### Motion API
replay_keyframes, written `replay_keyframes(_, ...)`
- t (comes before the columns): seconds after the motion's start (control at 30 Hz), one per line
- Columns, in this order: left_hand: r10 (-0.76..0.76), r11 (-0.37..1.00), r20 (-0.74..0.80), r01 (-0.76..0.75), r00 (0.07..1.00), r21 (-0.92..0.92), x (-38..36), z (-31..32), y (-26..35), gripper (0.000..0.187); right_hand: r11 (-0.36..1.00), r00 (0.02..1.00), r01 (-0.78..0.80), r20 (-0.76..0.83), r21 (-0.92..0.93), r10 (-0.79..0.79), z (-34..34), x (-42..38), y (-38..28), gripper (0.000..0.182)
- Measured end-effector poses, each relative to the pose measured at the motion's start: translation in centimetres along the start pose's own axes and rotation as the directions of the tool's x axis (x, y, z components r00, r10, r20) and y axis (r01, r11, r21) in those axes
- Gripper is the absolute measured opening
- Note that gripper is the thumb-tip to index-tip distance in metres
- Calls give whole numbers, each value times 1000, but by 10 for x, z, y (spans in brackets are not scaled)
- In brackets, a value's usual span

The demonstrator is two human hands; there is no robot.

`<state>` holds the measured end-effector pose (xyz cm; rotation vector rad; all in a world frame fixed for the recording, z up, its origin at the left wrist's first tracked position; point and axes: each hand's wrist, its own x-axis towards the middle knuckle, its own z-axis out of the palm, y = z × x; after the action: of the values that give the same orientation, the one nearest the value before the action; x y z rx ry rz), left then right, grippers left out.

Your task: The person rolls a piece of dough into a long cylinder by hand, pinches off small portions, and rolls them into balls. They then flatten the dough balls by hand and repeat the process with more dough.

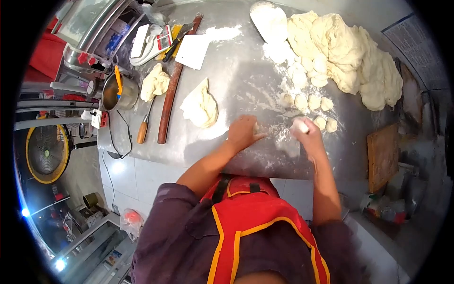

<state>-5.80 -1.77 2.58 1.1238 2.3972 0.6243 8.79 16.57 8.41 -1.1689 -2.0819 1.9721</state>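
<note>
My right hand [309, 135] is closed on a small dough ball [301, 126], which shows pale at its fingers. To its left, my left hand [242, 132] is curled low over the metal table; a pale bit of dough [256, 128] peeks out by its fingers, mostly hidden. Several small dough balls [314, 102] sit on floured metal just beyond and beside my right hand. A larger loose piece of dough [201, 105] lies to the left of my left hand. At the far right of the table rests a big mound of dough [338, 49].
Left of the dough piece lie a long wooden rolling pin [171, 102], a white scraper [193, 52], a kitchen scale [150, 45] and a wooden-handled tool [143, 128] touching another dough lump [155, 81]. A metal pot [127, 94] stands near the left edge, with a cord [129, 137] hanging below.
</note>
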Motion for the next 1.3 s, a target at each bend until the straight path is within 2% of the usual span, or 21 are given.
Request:
replay_keyframes(0.03, 66, 998, -109, -65, 992, 16, -7, 4, -8, 49, 956, 985, 96, -111, -276, -131, 4, 11, 13, 30)
replay_keyframes(0.07, 133, 991, -220, -127, 966, 43, -11, 6, -14, 53, 830, 940, 153, -179, -537, -289, 10, 25, 28, 32)
replay_keyframes(0.1, 92, 995, -210, -83, 973, 48, -17, 8, -17, 54, 738, 920, 187, -147, -648, -363, 16, 35, 46, 34)
replay_keyframes(0.17, 7, 998, -187, 5, 982, 61, -29, 11, -23, 57, 511, 872, 231, -58, -828, -486, 24, 49, 74, 38)
replay_keyframes(0.27, 28, 991, -230, 3, 973, 136, -31, 22, -31, 50, 501, 908, 210, -22, -840, -418, 23, 43, 56, 39)
replay_keyframes(0.3, 50, 996, -203, -33, 978, 85, -29, 24, -35, 48, 387, 892, 206, 10, -899, -452, 25, 35, 40, 45)
replay_keyframes(0.4, 126, 986, -118, -137, 985, -94, -25, 22, -40, 43, 374, 738, 454, 106, -809, -666, 43, 25, 29, 58)
replay_keyframes(0.43, 159, 971, -86, -172, 983, -167, -24, 13, -36, 43, 680, 884, 412, 84, -607, -460, 55, 19, 25, 58)
replay_keyframes(0.47, 197, 949, -59, -205, 979, -239, -23, 8, -34, 42, 899, 965, 261, 133, -351, -228, 68, 14, 20, 59)
replay_keyframes(0.5, 169, 953, -21, -169, 985, -253, -23, 8, -32, 41, 996, 969, 29, 248, -84, -8, 75, 13, 17, 60)
replay_keyframes(0.57, 111, 957, 52, -93, 992, -275, -18, 10, -28, 38, 986, 968, 69, 247, -151, -30, 80, 23, 29, 53)
replay_keyframes(0.67, 77, 968, -14, -78, 997, -238, -21, 8, -21, 31, 961, 975, 176, 173, -215, -140, 94, 26, 52, 40)
replay_keyframes(0.73, 41, 980, 8, -38, 999, -197, -16, 8, -13, 25, 914, 967, 252, 125, -318, -223, 100, 15, 35, 37)
replay_keyframes(0.83, 20, 993, -28, -23, 999, -116, -14, 13, -12, 19, 904, 969, 244, 56, -352, -240, 107, 8, 21, 32)
replay_keyframes(1.03, 17, 1000, -6, -17, 1000, -13, -11, 6, -6, 17, 977, 991, 119, 87, -176, -105, 105, 16, 25, 26)
replay_keyframes(1.07, 18, 1000, 0, -18, 1000, 2, -11, 8, -8, 18, 989, 992, 89, 98, -115, -78, 102, 17, 28, 24)
replay_keyframes(1.17, -72, 993, 147, 58, 986, 98, -2, -5, -2, 16, 995, 987, -44, 157, 89, 29, 98, 8, 19, 23)
replay_keyframes(1.23, -100, 986, 95, 86, 990, 145, 5, 6, -29, 27, 952, 968, -178, 218, 249, 124, 91, -9, -12, 26)
replay_keyframes(1.3, -134, 985, 56, 127, 989, 121, 9, 5, -39, 34, 989, 988, -46, 153, 144, 24, 77, 5, -38, 32)
